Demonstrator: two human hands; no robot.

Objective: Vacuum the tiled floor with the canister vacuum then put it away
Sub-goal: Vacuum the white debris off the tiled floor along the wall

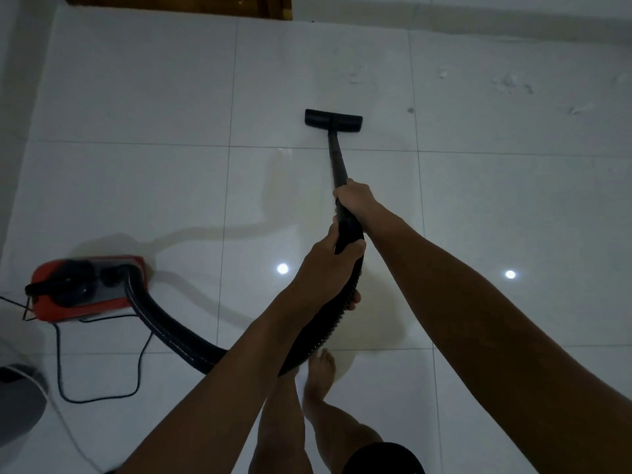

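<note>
Glossy white tiled floor [136, 183] with thin grey grout lines spreads under me, mirroring two ceiling lights. Scraps of pale debris [509, 82] lie far right near the white wall; a brown wooden door frame [277, 6] sits at top. My right hand [354, 196] wraps the black vacuum wand [337, 159], my left hand [328, 261] grips the black ribbed hose [164, 331]. The black floor nozzle [333, 119] rests flat on a tile. The red canister vacuum [85, 289] stands at my left, black power cord [102, 398] looped beside it.

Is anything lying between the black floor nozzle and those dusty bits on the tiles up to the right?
Nothing visible. Bare tiled floor lies between the floor nozzle and the debris far right. The canister vacuum and its cord sit behind on the left.
</note>
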